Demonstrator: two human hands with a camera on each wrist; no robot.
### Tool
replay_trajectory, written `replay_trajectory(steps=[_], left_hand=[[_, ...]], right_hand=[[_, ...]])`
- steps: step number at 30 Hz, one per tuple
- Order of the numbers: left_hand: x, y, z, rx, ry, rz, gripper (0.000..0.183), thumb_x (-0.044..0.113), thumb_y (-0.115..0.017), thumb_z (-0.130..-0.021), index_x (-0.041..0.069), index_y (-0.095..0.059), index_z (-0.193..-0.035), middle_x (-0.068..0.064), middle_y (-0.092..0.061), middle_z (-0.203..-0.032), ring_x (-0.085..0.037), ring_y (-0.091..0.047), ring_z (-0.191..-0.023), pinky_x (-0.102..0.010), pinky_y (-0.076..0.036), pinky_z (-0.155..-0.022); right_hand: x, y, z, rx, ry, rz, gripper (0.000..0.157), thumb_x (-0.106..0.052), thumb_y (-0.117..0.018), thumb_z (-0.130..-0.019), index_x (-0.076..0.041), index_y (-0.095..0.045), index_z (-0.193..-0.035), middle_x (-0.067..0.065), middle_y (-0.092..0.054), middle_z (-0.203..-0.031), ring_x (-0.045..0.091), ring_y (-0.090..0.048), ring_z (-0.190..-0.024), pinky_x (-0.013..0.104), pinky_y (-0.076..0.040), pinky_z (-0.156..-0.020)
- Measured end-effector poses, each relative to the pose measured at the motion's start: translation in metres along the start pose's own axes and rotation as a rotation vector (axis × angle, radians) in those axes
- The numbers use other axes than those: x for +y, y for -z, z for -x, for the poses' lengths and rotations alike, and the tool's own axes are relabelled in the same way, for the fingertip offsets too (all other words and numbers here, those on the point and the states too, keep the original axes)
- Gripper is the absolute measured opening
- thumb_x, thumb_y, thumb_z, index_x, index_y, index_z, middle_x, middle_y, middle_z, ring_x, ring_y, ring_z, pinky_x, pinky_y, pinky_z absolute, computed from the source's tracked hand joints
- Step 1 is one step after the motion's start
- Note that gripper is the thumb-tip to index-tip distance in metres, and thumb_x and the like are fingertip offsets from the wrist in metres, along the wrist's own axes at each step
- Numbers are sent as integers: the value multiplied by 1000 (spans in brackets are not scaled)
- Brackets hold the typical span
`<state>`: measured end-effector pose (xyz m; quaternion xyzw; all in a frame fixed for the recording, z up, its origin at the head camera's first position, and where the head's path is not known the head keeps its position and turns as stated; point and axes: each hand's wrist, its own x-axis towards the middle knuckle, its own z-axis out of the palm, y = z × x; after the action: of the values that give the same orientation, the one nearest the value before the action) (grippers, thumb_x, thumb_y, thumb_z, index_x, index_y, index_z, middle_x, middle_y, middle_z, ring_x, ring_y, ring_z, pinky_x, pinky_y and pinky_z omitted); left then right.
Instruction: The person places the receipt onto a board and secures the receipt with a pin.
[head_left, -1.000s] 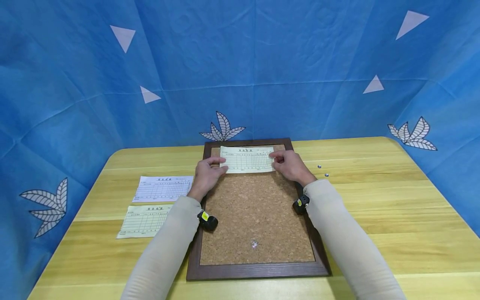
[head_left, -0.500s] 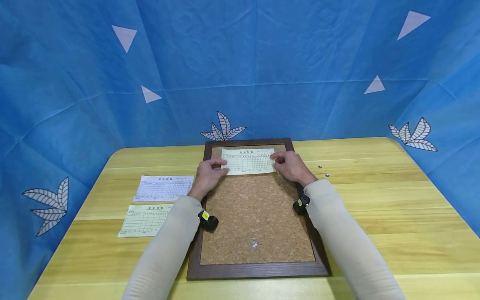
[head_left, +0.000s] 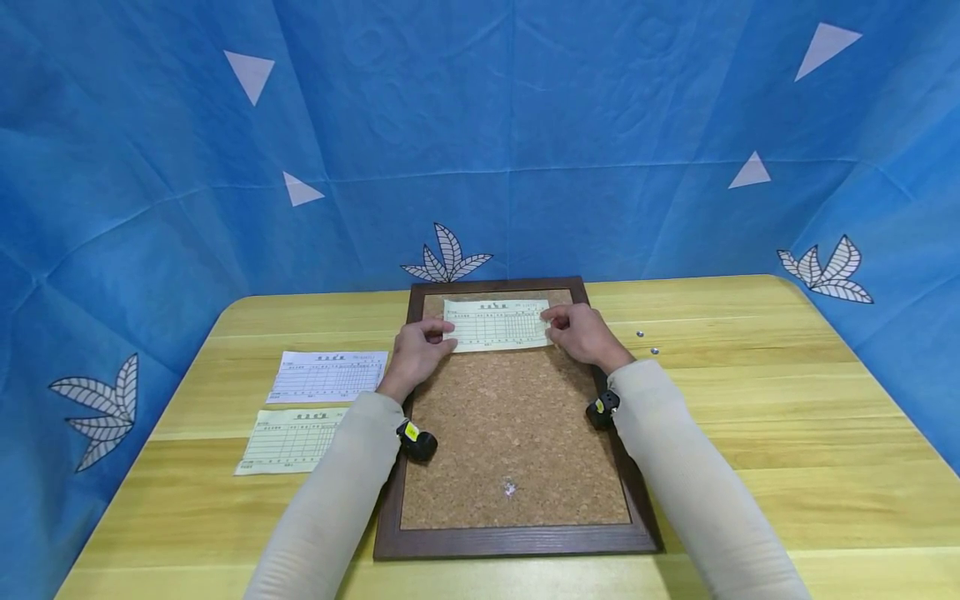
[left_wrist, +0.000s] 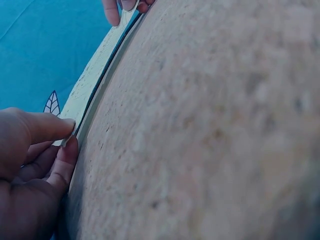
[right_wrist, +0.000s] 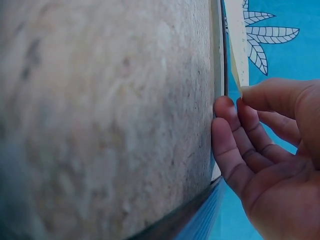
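A pale green printed form slip (head_left: 497, 325) stretches between my two hands across the top of a brown-framed cork board (head_left: 517, 425). My left hand (head_left: 417, 352) pinches its left end between thumb and fingers. At the right end, my right hand (head_left: 587, 335) pinches the slip too. The right wrist view shows the slip (right_wrist: 240, 45) a little above the cork, while several fingertips (right_wrist: 220, 131) of that hand rest close against the board. In the left wrist view, the slip (left_wrist: 95, 70) runs between the hands with a thin gap beneath it.
A white form slip (head_left: 326, 377) and another pale green slip (head_left: 285, 442) lie on the table left of the board. Two small silvery pieces (head_left: 655, 351) lie to its right. A small shiny cluster (head_left: 509, 488) sits low on the cork. A blue curtain (head_left: 510, 125) hangs behind.
The pale green slip has moved slightly toward me on the board, held by both hands throughout. The hands have shifted only a little with it.
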<state>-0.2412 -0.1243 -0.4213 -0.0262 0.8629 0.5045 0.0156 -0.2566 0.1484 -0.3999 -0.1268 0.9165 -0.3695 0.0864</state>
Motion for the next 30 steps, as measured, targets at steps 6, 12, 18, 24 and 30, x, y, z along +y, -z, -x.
replay_trajectory(steps=[6, 12, 18, 24, 30], left_hand=[[-1, -1, -1, -1, -4, -36, 21, 6, -72, -91, 3, -73, -112, -10, -63, -102, -23, -57, -95, -37, -48, -83], [-1, -1, 0, -5, -16, -79, 22, 8, -71, -92, 3, -73, -113, -10, -63, -100, -24, -58, -94, -39, -48, -84], [1, -1, 0, -22, -17, -98, 23, 9, -70, -93, 3, -72, -115, -10, -63, -101, -24, -58, -95, -40, -48, -85], [2, -1, 0, -43, -20, -115, 24, 9, -71, -93, 3, -72, -116, -9, -62, -99, -23, -56, -92, -39, -47, -83], [4, -1, 1, -56, -15, -142, 24, 9, -71, -92, 2, -71, -115, -9, -60, -96, -23, -53, -89, -39, -45, -83]], right_hand=[[1, -1, 0, -19, -5, 28, 34, -5, -56, -100, 4, -61, -132, 22, -66, -114, 27, -61, -88, 38, -46, -74], [2, -1, -1, -29, -9, 49, 35, -6, -56, -100, 4, -60, -133, 24, -64, -120, 35, -62, -106, 43, -49, -82], [4, -1, -2, -41, -24, 42, 34, -6, -56, -101, 3, -60, -134, 23, -65, -117, 32, -63, -100, 38, -48, -75], [5, -2, -2, -47, -31, 52, 34, -7, -56, -101, 3, -61, -133, 23, -65, -116, 32, -63, -101, 40, -49, -77], [5, -1, -3, -62, -42, 65, 34, -8, -56, -101, 3, -61, -133, 23, -65, -118, 34, -62, -106, 43, -50, -82]])
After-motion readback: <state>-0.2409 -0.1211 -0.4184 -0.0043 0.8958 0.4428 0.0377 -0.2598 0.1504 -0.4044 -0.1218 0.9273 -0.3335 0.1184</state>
